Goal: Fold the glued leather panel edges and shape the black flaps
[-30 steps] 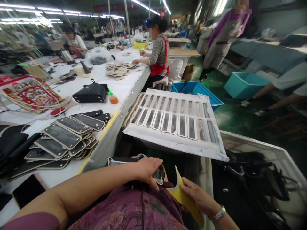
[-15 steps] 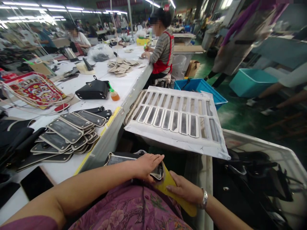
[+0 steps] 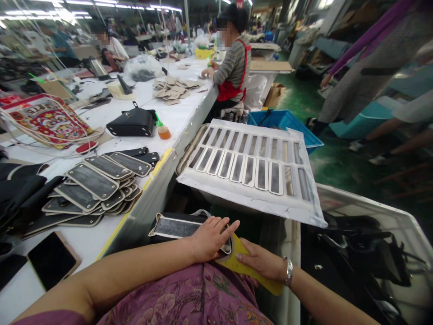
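Observation:
A black bag (image 3: 182,226) with a grey panel edged in cream lies at my lap, beside the table edge. Across its right end rests my left hand (image 3: 214,238), fingers stretched out and slightly apart. My right hand (image 3: 260,259) is closed around a flat yellow strip (image 3: 248,268), whose upper end meets the bag's right end under my left fingers. How far the strip goes into the bag is hidden by my left hand.
On the table (image 3: 142,160) lie stacked cream-edged black panels (image 3: 93,180), a phone (image 3: 53,259), a black bag and a glue bottle (image 3: 163,130). A slotted white rack (image 3: 248,198) stands ahead; a bin (image 3: 389,205) of black pieces is right. Several people are nearby.
My left fingers have spread and shifted slightly right over the bag's end. More of the grey panel shows. My right hand still grips the yellow strip. A person at the right has moved rightward.

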A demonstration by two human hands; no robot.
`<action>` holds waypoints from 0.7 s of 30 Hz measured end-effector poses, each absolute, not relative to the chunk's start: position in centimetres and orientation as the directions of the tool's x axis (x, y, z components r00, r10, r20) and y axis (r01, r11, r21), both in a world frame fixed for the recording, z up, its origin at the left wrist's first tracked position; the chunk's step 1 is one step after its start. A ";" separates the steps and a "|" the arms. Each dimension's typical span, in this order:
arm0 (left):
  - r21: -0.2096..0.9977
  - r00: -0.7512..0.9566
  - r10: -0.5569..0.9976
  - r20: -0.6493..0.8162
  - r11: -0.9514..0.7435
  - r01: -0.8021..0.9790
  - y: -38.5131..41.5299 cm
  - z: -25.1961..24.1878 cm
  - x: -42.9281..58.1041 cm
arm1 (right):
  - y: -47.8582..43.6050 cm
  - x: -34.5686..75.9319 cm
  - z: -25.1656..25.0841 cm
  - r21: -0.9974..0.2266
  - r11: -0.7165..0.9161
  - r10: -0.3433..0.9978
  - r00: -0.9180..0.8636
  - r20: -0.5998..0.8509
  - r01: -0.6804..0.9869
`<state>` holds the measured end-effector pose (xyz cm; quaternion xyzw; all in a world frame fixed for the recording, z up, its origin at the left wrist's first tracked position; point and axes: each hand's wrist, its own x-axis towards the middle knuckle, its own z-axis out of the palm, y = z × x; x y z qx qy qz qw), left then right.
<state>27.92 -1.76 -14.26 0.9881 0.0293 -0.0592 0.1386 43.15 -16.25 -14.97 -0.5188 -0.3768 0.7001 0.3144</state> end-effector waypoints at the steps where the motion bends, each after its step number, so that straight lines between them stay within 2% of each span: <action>1: 0.268 0.992 0.048 -0.119 -0.960 0.079 -1.8 -14.3 27.8 | -16.2 42.9 -14.9 -0.836 -0.542 0.818 -0.283 -0.501 -0.083; 10: 0.324 0.996 0.055 -0.065 -0.943 0.073 -1.5 -14.8 26.7 | -16.0 41.9 -15.1 -0.804 -0.585 0.799 -0.245 -0.549 -0.107; 16: 0.298 0.998 0.005 -0.056 -0.954 0.022 -0.9 -14.6 26.4 | -15.9 41.2 -16.3 -0.771 -0.616 0.781 -0.255 -0.570 -0.165; 21: 0.360 0.994 -0.074 -0.078 -0.932 -0.041 0.3 -14.3 26.0 | -15.8 40.4 -16.6 -0.765 -0.615 0.787 -0.215 -0.579 -0.190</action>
